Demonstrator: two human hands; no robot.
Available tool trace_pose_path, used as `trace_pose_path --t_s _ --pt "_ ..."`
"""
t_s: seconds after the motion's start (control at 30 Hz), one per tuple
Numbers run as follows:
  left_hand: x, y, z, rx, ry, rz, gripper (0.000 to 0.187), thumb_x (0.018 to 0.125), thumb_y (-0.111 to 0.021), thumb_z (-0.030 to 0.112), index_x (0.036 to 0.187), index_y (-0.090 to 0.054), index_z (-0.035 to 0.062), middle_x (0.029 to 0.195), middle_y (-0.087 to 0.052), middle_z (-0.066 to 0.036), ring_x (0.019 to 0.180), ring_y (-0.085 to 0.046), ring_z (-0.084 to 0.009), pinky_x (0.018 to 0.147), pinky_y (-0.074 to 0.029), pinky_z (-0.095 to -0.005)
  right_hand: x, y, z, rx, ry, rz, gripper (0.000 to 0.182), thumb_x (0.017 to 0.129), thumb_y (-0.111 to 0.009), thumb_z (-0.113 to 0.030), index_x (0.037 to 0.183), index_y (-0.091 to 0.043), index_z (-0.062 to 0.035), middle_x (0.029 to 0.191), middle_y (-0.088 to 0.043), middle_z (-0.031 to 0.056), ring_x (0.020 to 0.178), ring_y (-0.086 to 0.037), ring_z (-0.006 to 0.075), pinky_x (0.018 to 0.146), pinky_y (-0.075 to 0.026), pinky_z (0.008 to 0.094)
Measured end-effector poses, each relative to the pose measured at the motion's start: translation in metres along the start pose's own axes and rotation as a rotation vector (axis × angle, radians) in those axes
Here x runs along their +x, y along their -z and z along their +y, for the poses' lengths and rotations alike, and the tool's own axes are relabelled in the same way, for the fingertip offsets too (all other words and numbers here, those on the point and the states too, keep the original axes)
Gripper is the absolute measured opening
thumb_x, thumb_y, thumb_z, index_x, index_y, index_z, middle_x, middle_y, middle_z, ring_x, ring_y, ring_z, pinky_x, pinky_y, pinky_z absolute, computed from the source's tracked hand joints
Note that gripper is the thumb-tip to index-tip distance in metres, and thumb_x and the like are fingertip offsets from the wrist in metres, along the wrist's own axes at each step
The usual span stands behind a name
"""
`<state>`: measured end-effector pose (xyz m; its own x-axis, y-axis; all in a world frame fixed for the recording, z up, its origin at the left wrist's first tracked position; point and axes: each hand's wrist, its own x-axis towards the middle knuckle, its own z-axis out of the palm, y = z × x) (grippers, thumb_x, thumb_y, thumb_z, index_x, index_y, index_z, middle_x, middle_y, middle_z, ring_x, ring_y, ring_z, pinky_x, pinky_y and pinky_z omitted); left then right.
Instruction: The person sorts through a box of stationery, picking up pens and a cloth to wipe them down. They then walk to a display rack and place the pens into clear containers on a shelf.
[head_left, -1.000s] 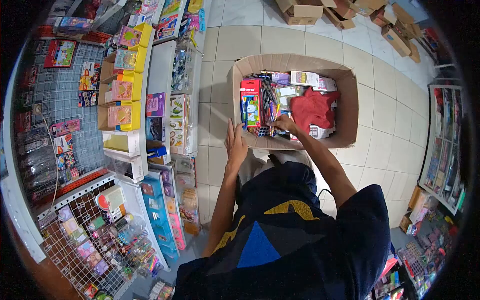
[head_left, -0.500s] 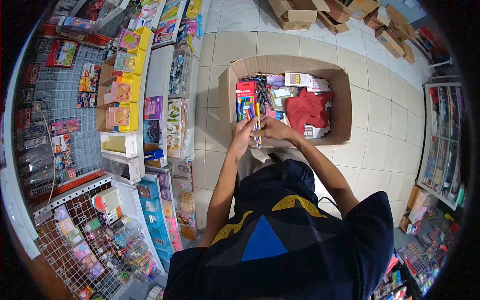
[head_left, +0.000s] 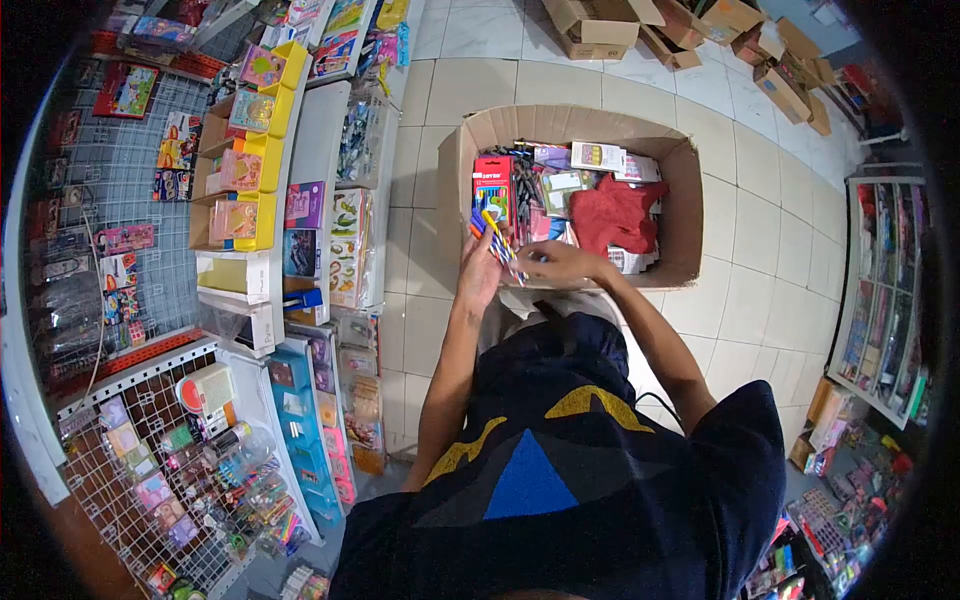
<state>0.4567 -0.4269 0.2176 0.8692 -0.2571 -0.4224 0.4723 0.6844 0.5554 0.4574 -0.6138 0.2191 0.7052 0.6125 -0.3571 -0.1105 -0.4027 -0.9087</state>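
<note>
My left hand (head_left: 481,270) is closed around a small bunch of striped pens (head_left: 503,246), which slant over the near left side of the cardboard box (head_left: 585,122). Their upper ends show yellow, blue and orange. At the lower ends of the bunch, the bent fingers of my right hand (head_left: 555,262) are drawn together; whatever they pinch is too small to make out. Just beyond the pens, inside the box, lies a red pack of coloured pens (head_left: 492,178). A red cloth-like item (head_left: 615,217) rests on boxed and carded goods in the box's right part.
Shelves on the left hold yellow bins (head_left: 262,165), packaged goods and a wire rack (head_left: 110,480). Several cardboard cartons (head_left: 590,38) stand on the tiled floor (head_left: 770,220) at the far side. A display cabinet (head_left: 880,300) stands on the right.
The pens have gone from nearly upright to slanting, their tops fanning apart to the left. My right hand has shifted slightly right, toward their lower ends.
</note>
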Motion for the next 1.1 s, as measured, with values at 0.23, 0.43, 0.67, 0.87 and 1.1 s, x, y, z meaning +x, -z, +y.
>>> trace_pose_path --t_s 0.23,0.43,0.67,0.87,1.1 --pt "-0.002 -0.002 0.012 -0.055 -0.071 0.121 0.029 0.095 -0.050 0.018 0.122 -0.046 0.0089 0.111 -0.056 -0.008 0.106 -0.055 -0.0212 0.088 -0.050 -0.0412 -0.040 0.064 0.135 -0.782 -0.718 0.864 0.087 0.069 -0.070 -0.057 0.133 -0.034 -0.0092 0.114 -0.056 0.0241 0.100 -0.058 0.0403 0.076 -0.047 0.0548" --pt "0.005 0.015 0.017 0.021 -0.135 0.039 0.033 0.096 -0.046 0.019 0.123 -0.039 0.0016 0.131 -0.044 -0.018 0.125 -0.043 -0.0291 0.102 -0.040 -0.0488 -0.069 0.097 0.220 -0.232 -0.694 0.648 0.043 0.077 -0.066 -0.042 0.098 -0.064 -0.0047 0.099 -0.065 0.0198 0.086 -0.064 0.0313 0.073 -0.050 0.0416" --pt "0.008 -0.019 0.040 0.079 -0.201 -0.009 0.036 0.098 -0.041 0.017 0.129 -0.034 0.0008 0.139 -0.036 -0.021 0.131 -0.035 -0.0293 0.107 -0.034 -0.0457 -0.121 0.144 0.068 0.507 -0.114 0.610 0.033 0.083 -0.062 -0.028 0.100 -0.064 0.0009 0.093 -0.064 0.0071 0.091 -0.061 0.0158 0.079 -0.048 0.0311" --pt "0.015 -0.079 0.050 0.181 -0.271 -0.136 0.040 0.099 -0.040 0.019 0.132 -0.031 -0.0006 0.141 -0.034 -0.022 0.133 -0.033 -0.0297 0.108 -0.030 -0.0394 -0.113 0.120 -0.085 0.879 0.384 0.550 0.042 0.090 -0.053 -0.027 0.120 -0.052 0.0021 0.110 -0.060 0.0107 0.099 -0.058 0.0184 0.089 -0.044 0.0298" --pt "0.017 -0.115 0.023 0.532 -0.383 0.003 0.031 0.100 -0.040 0.022 0.124 -0.047 0.0043 0.113 -0.054 -0.001 0.103 -0.049 -0.0106 0.091 -0.038 -0.0250 0.016 0.018 -0.114 0.147 0.366 0.968 0.040 0.098 -0.038 -0.030 0.128 -0.044 -0.0027 0.122 -0.051 0.0226 0.119 -0.046 0.0315 0.103 -0.032 0.0359"
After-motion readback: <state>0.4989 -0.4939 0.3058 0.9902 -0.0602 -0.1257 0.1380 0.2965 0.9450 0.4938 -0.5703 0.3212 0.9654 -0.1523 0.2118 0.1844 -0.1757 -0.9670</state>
